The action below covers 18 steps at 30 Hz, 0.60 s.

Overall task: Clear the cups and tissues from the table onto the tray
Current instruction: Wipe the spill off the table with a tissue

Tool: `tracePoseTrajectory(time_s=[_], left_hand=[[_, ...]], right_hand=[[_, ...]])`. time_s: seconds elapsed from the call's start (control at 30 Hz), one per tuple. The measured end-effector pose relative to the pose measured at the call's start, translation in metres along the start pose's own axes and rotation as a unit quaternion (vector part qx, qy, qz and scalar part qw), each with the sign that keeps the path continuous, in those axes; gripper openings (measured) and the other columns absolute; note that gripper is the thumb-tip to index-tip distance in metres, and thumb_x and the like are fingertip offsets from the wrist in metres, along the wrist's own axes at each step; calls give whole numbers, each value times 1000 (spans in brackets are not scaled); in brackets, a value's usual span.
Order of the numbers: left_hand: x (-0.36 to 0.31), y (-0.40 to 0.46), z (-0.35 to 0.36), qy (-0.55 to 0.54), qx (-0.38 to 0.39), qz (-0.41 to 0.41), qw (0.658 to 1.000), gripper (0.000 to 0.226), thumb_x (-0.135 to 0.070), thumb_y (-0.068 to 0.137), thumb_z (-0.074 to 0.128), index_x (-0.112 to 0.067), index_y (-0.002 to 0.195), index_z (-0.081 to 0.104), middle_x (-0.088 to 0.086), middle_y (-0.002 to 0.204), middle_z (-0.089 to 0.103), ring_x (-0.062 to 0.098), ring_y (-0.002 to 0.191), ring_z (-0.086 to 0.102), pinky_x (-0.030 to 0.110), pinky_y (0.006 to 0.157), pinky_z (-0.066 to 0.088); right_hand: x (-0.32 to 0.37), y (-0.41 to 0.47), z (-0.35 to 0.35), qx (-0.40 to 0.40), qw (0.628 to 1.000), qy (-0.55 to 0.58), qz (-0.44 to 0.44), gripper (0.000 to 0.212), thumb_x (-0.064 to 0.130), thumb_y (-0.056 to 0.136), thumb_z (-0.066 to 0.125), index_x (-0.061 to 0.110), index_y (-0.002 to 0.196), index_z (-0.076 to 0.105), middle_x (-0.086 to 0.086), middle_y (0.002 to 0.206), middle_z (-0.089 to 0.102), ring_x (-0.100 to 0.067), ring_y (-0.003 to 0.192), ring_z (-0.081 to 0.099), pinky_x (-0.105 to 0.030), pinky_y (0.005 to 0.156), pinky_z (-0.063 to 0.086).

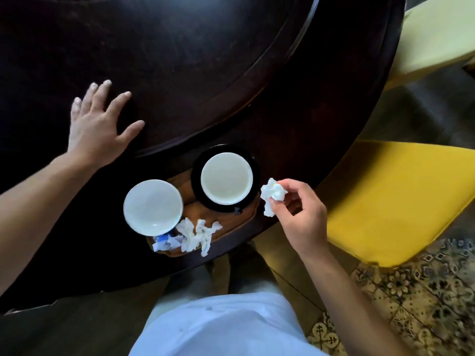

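Observation:
A small wooden tray lies near the front edge of the dark round table. On it stand a white cup on a black saucer and a second white cup at its left end. Crumpled white tissues and a torn blue-and-white wrapper lie at the tray's near side. My right hand holds a crumpled white tissue just right of the saucer, above the tray's right end. My left hand rests flat on the table, fingers spread, up and left of the tray.
A raised round inner section covers the table's middle. Two yellow chair seats stand to the right of the table. Patterned floor tiles show at the lower right. My white clothing fills the bottom centre.

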<state>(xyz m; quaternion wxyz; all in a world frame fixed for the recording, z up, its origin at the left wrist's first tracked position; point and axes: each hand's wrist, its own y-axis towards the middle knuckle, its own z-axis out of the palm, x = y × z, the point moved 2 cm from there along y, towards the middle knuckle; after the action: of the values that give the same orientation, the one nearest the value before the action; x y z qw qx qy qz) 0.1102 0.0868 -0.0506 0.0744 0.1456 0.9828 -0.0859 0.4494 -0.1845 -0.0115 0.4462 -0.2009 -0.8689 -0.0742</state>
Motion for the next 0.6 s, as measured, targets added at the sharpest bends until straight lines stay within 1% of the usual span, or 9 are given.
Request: tracePoseTrajectory(time_s=[0.1, 0.2, 0.3, 0.4, 0.47, 0.53, 0.6], left_hand=[[18, -5, 4, -11, 15, 9, 1000, 71, -62, 100, 50, -33, 160, 29, 7, 173, 11, 27, 160, 2, 50, 125, 0], [24, -5, 7, -42, 11, 12, 999, 72, -62, 99, 53, -32, 160, 30, 7, 174, 9, 26, 160, -1, 51, 126, -4], [29, -7, 11, -71, 3, 29, 997, 78, -65, 95, 56, -30, 160, 32, 8, 174, 9, 28, 160, -3, 51, 125, -8], [34, -9, 13, -80, -4, 35, 996, 87, -74, 88, 54, -29, 160, 33, 8, 174, 10, 28, 160, -2, 52, 125, -8], [38, -9, 13, -84, -9, 37, 996, 91, -79, 85, 52, -30, 159, 33, 7, 173, 12, 27, 160, -1, 51, 125, -8], [38, -9, 13, -85, -11, 38, 996, 91, -80, 84, 51, -30, 159, 34, 7, 173, 12, 27, 160, -1, 51, 125, -8], [38, -9, 13, -81, -9, 37, 996, 91, -81, 85, 50, -31, 159, 33, 7, 173, 12, 27, 160, -1, 51, 125, -8]], right_hand=[[12, -25, 14, -61, 998, -8, 4, 31, 16, 86, 78, 23, 115, 67, 6, 111, 62, -2, 98, 61, -10, 80, 48], [25, -49, 31, -88, 996, -6, 19, 33, 15, 87, 79, 26, 116, 67, 9, 110, 61, -4, 99, 62, -13, 79, 50], [40, -69, 48, -89, 996, 0, 32, 32, 11, 87, 78, 23, 116, 69, 6, 109, 65, -6, 99, 64, -18, 81, 54], [55, -78, 64, -89, 995, 9, 37, 33, 5, 84, 79, 18, 113, 70, 3, 107, 66, -3, 96, 65, -14, 80, 52], [65, -82, 76, -76, 996, 6, 35, 31, 2, 83, 79, 15, 110, 71, 2, 103, 66, -3, 90, 64, -13, 77, 51], [72, -86, 88, -52, 998, -4, 32, 30, 1, 80, 79, 13, 107, 72, 1, 100, 66, -7, 84, 64, -18, 73, 53], [76, -91, 97, -35, 999, -24, 22, 31, 1, 79, 78, 12, 106, 71, 0, 100, 65, -8, 84, 64, -19, 74, 53]])
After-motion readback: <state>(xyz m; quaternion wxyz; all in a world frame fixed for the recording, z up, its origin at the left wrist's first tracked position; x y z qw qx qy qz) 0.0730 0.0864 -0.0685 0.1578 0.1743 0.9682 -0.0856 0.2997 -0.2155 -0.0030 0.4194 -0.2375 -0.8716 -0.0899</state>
